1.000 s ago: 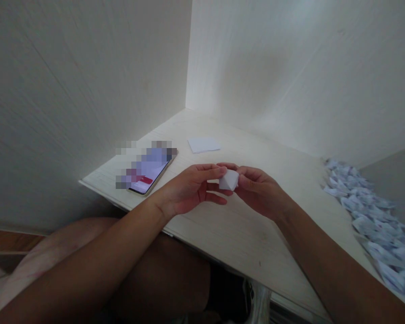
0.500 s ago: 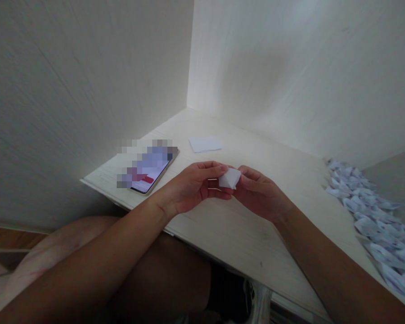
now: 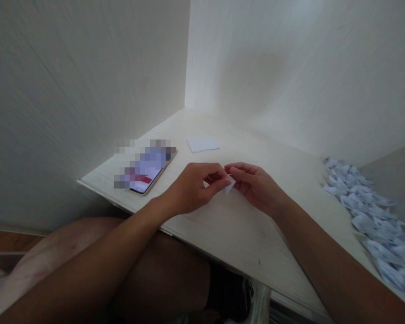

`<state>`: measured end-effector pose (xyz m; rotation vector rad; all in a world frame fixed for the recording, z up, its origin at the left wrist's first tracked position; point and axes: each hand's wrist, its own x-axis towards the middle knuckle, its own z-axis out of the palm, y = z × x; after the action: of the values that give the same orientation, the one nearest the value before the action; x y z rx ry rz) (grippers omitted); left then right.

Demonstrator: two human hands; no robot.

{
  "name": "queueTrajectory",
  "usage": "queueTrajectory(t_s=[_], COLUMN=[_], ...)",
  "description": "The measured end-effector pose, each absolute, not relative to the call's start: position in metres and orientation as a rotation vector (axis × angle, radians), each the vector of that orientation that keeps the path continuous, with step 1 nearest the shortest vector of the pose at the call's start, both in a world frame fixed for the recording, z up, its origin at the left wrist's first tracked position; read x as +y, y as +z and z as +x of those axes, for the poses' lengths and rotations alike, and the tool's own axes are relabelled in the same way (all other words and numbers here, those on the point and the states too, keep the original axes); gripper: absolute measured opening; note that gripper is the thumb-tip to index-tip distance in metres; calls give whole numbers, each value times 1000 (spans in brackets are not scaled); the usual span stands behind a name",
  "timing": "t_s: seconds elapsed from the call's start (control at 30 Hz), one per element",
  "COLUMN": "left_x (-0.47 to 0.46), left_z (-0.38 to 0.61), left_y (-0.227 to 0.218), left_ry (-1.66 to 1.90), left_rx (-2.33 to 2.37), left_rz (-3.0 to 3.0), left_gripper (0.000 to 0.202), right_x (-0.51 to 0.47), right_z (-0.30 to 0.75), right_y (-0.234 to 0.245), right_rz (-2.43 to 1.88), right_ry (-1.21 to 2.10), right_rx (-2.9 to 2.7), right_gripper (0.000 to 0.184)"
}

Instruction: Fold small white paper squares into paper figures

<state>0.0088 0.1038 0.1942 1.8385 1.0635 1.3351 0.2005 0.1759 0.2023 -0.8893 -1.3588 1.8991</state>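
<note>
Left hand (image 3: 192,191) and right hand (image 3: 256,186), each grip closed on the small folded paper (image 3: 228,185) between them, just above the counter (image 3: 229,225). Uneven pinching could skew its crease or drop it.

A pale wood-grain tabletop (image 3: 243,234) carries a slim smartphone with a lit screen (image 3: 145,168), a small white paper sheet (image 3: 203,144), and a heap of folded white paper pieces (image 3: 367,211).
</note>
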Motion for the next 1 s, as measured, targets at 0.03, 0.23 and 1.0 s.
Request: queueTrajectory(t_s=[0.03,0.23,1.0], left_x=[103,103,107], left_z=[8,4,5], left_y=[194,188,186], left_ry=[1334,1323,1716], left_rx=[1073,1110,1166], left_rz=[1952,2297,2212], left_gripper=[12,8,7], right_x=[176,181,174], right_z=[201,206,206], right_y=[202,199,201], right_rz=[-894,-896,-650], right_ry=[1885,1624,1542], right_rx=[-1378,-1605,-1666], right_gripper=[26,23,23])
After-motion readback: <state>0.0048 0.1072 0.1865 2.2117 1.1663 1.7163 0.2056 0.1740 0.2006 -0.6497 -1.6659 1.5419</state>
